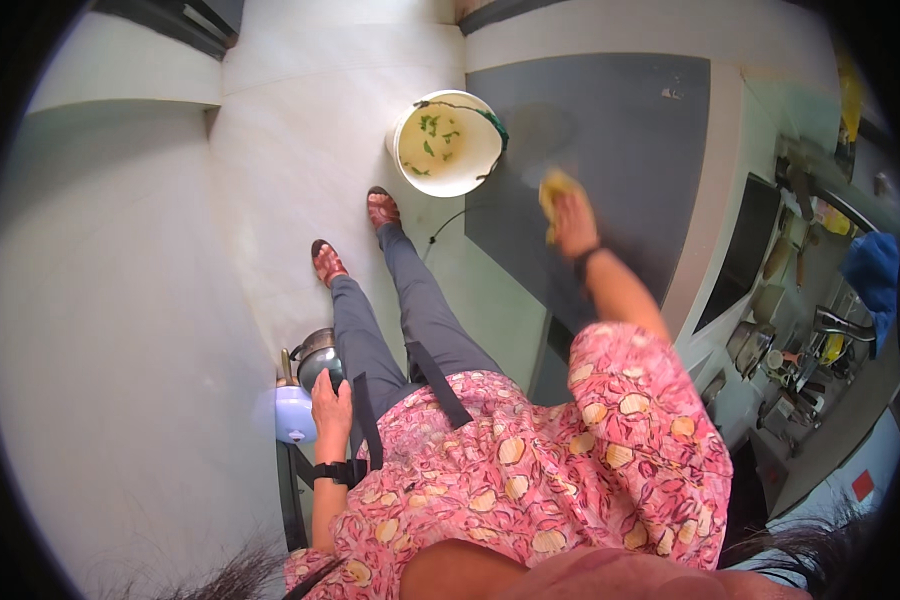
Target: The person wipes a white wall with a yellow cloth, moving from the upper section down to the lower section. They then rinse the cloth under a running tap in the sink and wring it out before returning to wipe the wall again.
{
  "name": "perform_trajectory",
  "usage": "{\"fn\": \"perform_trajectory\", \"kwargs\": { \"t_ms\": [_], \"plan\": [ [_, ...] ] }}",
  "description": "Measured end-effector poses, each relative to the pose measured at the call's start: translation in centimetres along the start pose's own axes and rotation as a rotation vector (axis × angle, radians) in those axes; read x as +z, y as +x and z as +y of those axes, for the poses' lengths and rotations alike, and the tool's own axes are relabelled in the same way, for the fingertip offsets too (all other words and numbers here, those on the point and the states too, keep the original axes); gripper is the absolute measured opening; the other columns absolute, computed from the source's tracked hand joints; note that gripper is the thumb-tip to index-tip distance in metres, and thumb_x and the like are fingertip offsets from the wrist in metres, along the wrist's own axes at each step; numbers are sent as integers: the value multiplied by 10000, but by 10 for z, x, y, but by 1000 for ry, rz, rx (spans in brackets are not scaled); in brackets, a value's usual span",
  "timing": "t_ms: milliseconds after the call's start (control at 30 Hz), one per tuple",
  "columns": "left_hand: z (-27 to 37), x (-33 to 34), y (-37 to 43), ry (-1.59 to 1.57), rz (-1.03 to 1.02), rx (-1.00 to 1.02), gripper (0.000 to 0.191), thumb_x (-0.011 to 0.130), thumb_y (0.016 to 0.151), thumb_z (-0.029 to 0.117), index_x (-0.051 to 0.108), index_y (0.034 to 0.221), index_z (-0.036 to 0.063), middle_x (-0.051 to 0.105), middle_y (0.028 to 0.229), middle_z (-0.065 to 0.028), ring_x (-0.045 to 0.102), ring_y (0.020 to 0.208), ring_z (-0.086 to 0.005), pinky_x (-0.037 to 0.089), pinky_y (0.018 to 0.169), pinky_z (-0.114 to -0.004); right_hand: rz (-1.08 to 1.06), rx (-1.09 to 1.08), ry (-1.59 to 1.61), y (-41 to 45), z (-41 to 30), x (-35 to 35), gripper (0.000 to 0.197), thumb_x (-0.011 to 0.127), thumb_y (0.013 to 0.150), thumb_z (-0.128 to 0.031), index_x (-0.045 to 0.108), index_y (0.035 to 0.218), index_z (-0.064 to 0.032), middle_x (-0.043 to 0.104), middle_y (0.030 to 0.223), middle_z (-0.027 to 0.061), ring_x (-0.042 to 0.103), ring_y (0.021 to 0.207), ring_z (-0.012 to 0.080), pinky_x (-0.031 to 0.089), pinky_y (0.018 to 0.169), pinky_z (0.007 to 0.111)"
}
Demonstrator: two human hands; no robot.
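My right hand is pressed over a yellow cloth, blurred by motion, against a flat grey panel. A wet-looking patch shows on the panel beside the cloth. Left of that stands a white bucket with cloudy yellowish liquid and several green leaf pieces inside; its handle lies over the rim, partly wrapped in green. My left hand hangs low with nothing in it, thumb apart from the fingers. Just past its fingertips is a dark, rounded metal pot, and beside it a lavender container.
On the right, a kitchen counter holds a steel pot, cups and utensils; a blue cloth hangs there. A thin dark cord shows by the bucket. My sandalled feet stand on the pale floor.
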State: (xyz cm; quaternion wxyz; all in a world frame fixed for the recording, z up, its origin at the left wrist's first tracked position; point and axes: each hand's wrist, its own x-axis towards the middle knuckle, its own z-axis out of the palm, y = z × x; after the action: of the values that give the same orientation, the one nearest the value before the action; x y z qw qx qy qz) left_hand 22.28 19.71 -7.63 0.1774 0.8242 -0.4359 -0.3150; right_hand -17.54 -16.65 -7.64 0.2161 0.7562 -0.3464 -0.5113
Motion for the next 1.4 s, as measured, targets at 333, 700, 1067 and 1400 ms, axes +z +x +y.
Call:
{"fn": "perform_trajectory", "kwargs": {
  "t_ms": [333, 700, 1067, 1400],
  "plan": [
    [33, -71, -234, 35, 86, 65, 429, 543, 816, 185, 480, 1138, -90, 528, 1119, -270, 498, 1046, -402, 401, 903, -413, 224, 287, -31, -288, 113, 2, 513, 311, 899, -197, 267, 1376, -12, 297, 1428, 109, 223, 1341, 244, 28, 1108, 447],
    [51, -31, -223, 13, 156, 129, 457, 549, 802, 217, 506, 1144, -83, 550, 1117, -268, 536, 1042, -380, 419, 898, -385, 496, 279, 84, -323, 63, 89, 445, 414, 843, -210, 510, 1210, 22, 359, 1383, 137, 261, 1310, 312, 94, 1106, 455],
    [-4, -72, -231, 129, 305, 88, 378, 553, 789, 191, 514, 1082, -44, 578, 943, -233, 535, 909, -399, 431, 785, -449, 931, 286, 295, -365, 88, 42, 332, 512, 701, -131, 618, 933, 81, 469, 1244, 250, 374, 1233, 362, 195, 1078, 466],
    [28, -88, -231, 56, 153, 47, 431, 569, 790, 171, 491, 1137, -74, 547, 1099, -261, 519, 1020, -399, 416, 887, -410, 806, 647, 27, -326, 268, -69, 306, 471, 774, -175, 664, 965, -34, 471, 1275, 201, 344, 1255, 335, 151, 1064, 475]
  ]
}}
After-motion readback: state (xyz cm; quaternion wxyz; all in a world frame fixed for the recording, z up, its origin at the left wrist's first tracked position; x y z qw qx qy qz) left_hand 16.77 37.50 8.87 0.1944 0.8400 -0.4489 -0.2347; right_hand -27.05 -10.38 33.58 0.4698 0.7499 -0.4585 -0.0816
